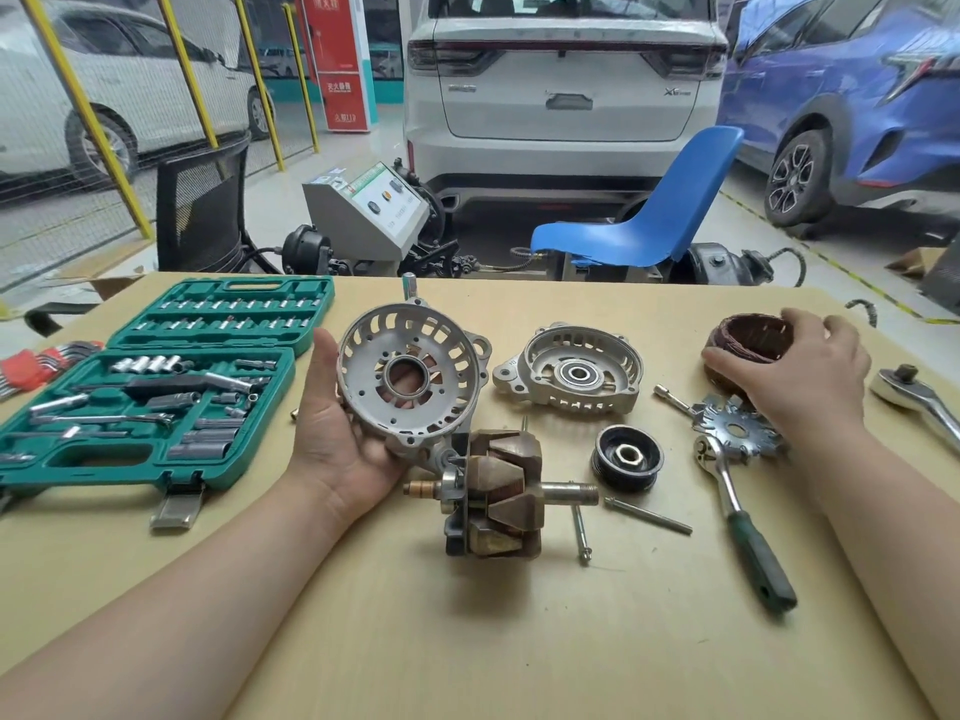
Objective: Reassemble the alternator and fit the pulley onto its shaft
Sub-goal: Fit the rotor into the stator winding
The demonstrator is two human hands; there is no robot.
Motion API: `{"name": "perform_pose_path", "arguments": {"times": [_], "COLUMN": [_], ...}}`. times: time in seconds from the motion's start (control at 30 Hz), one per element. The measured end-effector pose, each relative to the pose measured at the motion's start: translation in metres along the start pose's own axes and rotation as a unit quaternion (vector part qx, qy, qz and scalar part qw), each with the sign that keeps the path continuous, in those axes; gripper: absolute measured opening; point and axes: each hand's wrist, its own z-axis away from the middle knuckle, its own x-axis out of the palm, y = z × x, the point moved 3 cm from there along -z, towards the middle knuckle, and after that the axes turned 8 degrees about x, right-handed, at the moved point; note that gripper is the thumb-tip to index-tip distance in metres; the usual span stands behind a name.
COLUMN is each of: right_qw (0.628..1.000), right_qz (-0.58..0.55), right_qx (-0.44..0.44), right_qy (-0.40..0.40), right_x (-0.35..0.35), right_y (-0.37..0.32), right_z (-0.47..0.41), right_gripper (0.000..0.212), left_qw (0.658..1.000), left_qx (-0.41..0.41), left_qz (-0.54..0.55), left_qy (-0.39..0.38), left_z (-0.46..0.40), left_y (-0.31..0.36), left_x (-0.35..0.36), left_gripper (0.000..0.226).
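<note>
While the left hand [332, 433] cups a round silver slotted aluminium alternator housing half [410, 379] from behind, tilted up on edge with its open side facing the camera, the right hand [795, 376] rests on a dark reddish-brown ring of copper stator windings [750, 337] at the desk's far right. Left grip: palm up, thumb along the housing's left rim, fingers behind it and showing through the centre hole. Right grip: fingers spread and curled over the stator's near side; whether it actually lifts it, cannot tell.

On the light wooden desk [519, 641], a brown claw-pole rotor with steel shaft [498, 493] lies on its side just below the held housing, threaded shaft end pointing right. Black grooved pulley with a nut in its centre [627, 457] sits just right of the rotor, apart from the shaft. Second silver housing half with a centre bearing [574, 374] lies behind the pulley. Two long through bolts [647, 516] lie near the shaft end. Silver stamped fan plate [737, 431] sits beside the right wrist, touching the head of a green-handled ratchet [748, 527]. Another chrome ratchet [914, 397] lies at the right edge. Open green plastic socket set case [156, 387] sits at left.
</note>
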Motion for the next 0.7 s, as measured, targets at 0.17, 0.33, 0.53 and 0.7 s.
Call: {"name": "perform_pose_path", "arguments": {"times": [0.17,0.33,0.53,0.7], "right_qw": [0.999,0.998,0.996,0.993], "right_qz": [-0.026,-0.034,-0.067,-0.096], "right_qx": [0.03,0.049,0.061,0.068], "right_qy": [0.0,0.006,-0.001,0.011], "right_x": [0.009,0.01,0.008,0.008], "right_y": [0.009,0.009,0.009,0.009], "right_z": [-0.008,-0.012,-0.013,-0.014], "right_gripper": [0.106,0.109,0.108,0.109], "left_qw": [1.0,1.0,0.999,0.999], "left_qx": [-0.002,0.001,0.01,0.034], "left_qz": [-0.008,-0.006,-0.005,-0.021], "left_qy": [0.023,0.027,0.038,0.037], "left_z": [-0.003,-0.009,-0.011,-0.012], "left_y": [-0.001,-0.005,-0.007,-0.006], "left_x": [-0.002,-0.006,-0.009,-0.011], "left_gripper": [0.095,0.091,0.078,0.071]}}
